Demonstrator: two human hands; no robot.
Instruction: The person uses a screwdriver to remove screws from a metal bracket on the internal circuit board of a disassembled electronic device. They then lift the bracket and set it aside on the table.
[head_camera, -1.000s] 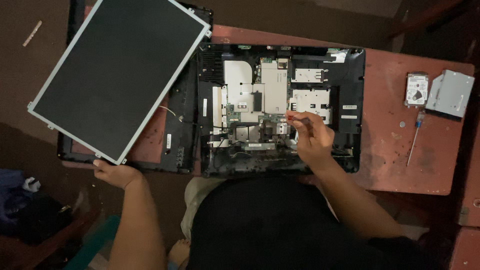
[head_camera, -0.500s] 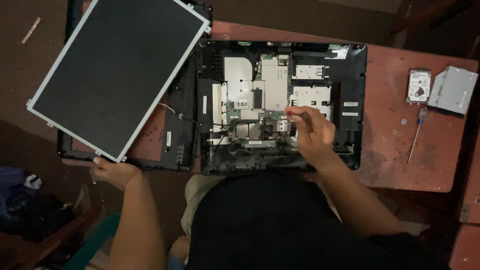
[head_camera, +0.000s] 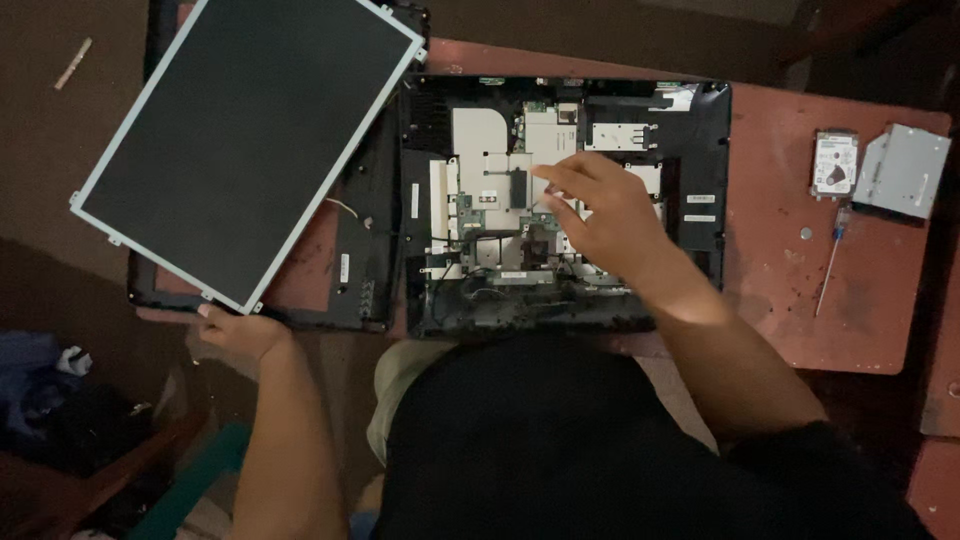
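An opened laptop base (head_camera: 700, 130) with its boards and metal shields exposed lies on a reddish table (head_camera: 780, 300). My right hand (head_camera: 600, 215) hovers over the middle of the boards, fingers loosely bent toward the silver shield, and I cannot tell if it pinches anything. A loose screen panel (head_camera: 240, 140) with a pale frame is tilted up at the left over the black lid frame (head_camera: 360, 280). My left hand (head_camera: 240, 330) grips the panel's near bottom corner.
At the table's right end lie a small hard drive (head_camera: 833, 165), a grey metal drive caddy (head_camera: 903, 170), a thin screwdriver (head_camera: 830, 265) and a tiny round part (head_camera: 806, 233). Dark floor and clutter lie to the left.
My right hand has moved up and left across the boards, from near the front right to the centre. The left hand still holds the panel's corner.
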